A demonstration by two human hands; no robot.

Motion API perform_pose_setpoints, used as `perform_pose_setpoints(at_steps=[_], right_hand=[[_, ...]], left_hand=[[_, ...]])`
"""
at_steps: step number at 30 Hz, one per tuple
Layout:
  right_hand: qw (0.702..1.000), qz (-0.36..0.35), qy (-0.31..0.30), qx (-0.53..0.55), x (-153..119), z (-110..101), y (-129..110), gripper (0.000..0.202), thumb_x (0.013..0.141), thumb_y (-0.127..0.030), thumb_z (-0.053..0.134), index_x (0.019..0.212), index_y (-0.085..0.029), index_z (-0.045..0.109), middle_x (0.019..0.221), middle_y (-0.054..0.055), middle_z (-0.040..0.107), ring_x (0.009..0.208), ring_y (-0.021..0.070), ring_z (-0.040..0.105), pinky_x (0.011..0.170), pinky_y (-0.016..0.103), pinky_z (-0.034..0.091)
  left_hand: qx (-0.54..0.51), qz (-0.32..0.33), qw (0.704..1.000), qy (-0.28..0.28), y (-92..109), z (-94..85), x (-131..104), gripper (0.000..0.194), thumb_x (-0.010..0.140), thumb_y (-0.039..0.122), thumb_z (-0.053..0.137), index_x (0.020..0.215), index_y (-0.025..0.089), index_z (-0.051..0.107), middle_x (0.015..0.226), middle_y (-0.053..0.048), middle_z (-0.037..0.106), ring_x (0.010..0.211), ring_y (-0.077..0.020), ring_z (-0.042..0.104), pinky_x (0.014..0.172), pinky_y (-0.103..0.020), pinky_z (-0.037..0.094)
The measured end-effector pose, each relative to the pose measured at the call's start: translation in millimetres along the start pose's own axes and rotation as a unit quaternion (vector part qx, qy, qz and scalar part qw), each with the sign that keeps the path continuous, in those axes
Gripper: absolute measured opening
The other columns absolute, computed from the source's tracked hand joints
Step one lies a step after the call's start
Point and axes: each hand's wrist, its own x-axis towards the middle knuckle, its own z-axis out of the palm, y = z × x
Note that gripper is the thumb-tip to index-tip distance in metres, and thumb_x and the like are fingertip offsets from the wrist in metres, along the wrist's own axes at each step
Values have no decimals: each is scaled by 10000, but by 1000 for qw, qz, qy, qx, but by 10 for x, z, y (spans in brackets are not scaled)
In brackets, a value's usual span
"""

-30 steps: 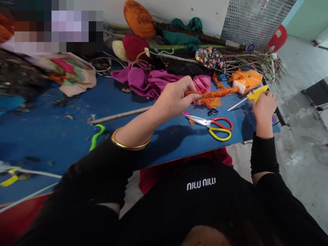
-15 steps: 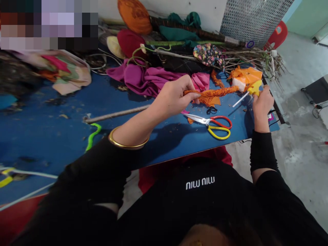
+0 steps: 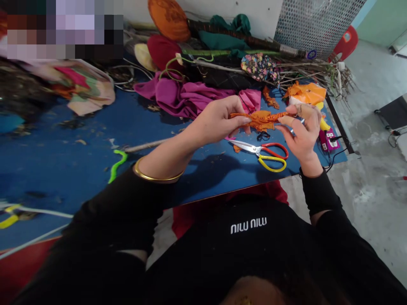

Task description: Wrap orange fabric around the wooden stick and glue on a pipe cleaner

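Right hand (image 3: 302, 133) now off yellow glue gun (image 3: 324, 124), fingers closely pinched on orange cloth (image 3: 262, 120), left hand (image 3: 219, 120) likewise.

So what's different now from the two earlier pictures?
The right hand has let go of the yellow glue gun, now partly hidden behind it, and moved left to the orange cloth. Its fingers are at the cloth's right end; how firmly, I can't tell. The left hand still pinches the cloth's other end, and the scissors stayed put.
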Motion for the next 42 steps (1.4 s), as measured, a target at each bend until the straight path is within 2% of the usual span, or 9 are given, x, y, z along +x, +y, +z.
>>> perform_pose_setpoints(at_steps=[7, 10, 13, 19, 23, 25, 29, 36, 42], right_hand=[[999, -34, -31, 28, 123, -24, 27, 133, 947, -355, 754, 836, -293, 717, 1192, 49, 736, 1338, 340, 664, 1206, 688, 437], [994, -61, -4, 93, 119, -10, -25, 141, 994, -344, 693, 868, -282, 680, 1180, 37, 766, 1299, 304, 692, 1226, 645, 447], [984, -64, 19, 167, 105, 40, -100, 165, 1021, -360, 672, 888, -270, 632, 1152, 29, 792, 1175, 267, 734, 1137, 563, 526], [970, 16, 6, 244, 19, 178, -179, 204, 1036, -335, 655, 873, -259, 557, 988, 18, 778, 957, 211, 746, 892, 418, 589], [959, 74, 5, 275, -31, 250, -158, 208, 1020, -387, 676, 906, -261, 557, 975, 12, 742, 939, 194, 733, 879, 398, 622], [950, 103, 4, 294, -44, 273, -131, 187, 992, -404, 717, 1031, -273, 589, 1034, 16, 737, 932, 192, 732, 874, 406, 642], [941, 138, -6, 308, -60, 291, -71, 415, 942, -357, 764, 1303, -316, 564, 1094, 23, 725, 976, 217, 734, 899, 453, 663], [926, 184, -35, 329, -98, 318, -55, 440, 923, -222, 695, 1341, -307, 589, 1066, 20, 720, 938, 210, 720, 914, 482, 669], [919, 201, -33, 338, -148, 312, -36, 426, 934, -270, 690, 1352, -305, 612, 1049, 23, 718, 1006, 233, 714, 952, 511, 652]], left_hand=[[12, -1, 1000, -12, 60, 19, -12, 137, 927, 266, 641, 847, 231, 536, 747, -35, 763, 487, -117, 520, 500, -261, 375], [5, -9, 1000, -11, 100, 4, -23, 165, 911, 265, 646, 825, 232, 509, 713, -13, 741, 472, -104, 487, 516, -254, 377], [43, -3, 999, -5, 150, -33, -42, 139, 895, 252, 634, 811, 221, 528, 719, -6, 732, 539, -119, 541, 584, -257, 420], [158, 27, 986, 39, 135, -27, -55, 107, 859, 230, 670, 789, 208, 592, 722, -1, 698, 654, -152, 602, 656, -272, 420], [189, 45, 979, 55, 62, 27, -47, 91, 873, 260, 700, 840, 211, 632, 731, -7, 683, 660, -159, 584, 626, -280, 368], [209, 43, 975, 55, 47, 55, -50, 86, 886, 280, 700, 878, 210, 651, 739, -10, 676, 650, -159, 569, 619, -285, 347], [272, 17, 960, 57, 56, 113, -78, 96, 909, 310, 682, 951, 225, 674, 757, -25, 674, 647, -180, 568, 610, -308, 310], [360, 19, 931, 54, 87, 180, -103, 119, 947, 333, 667, 1003, 237, 709, 747, -49, 684, 643, -206, 577, 600, -329, 254], [366, 0, 930, 20, 134, 197, -95, 123, 967, 307, 699, 1041, 211, 716, 790, -46, 711, 651, -188, 583, 597, -320, 259]])
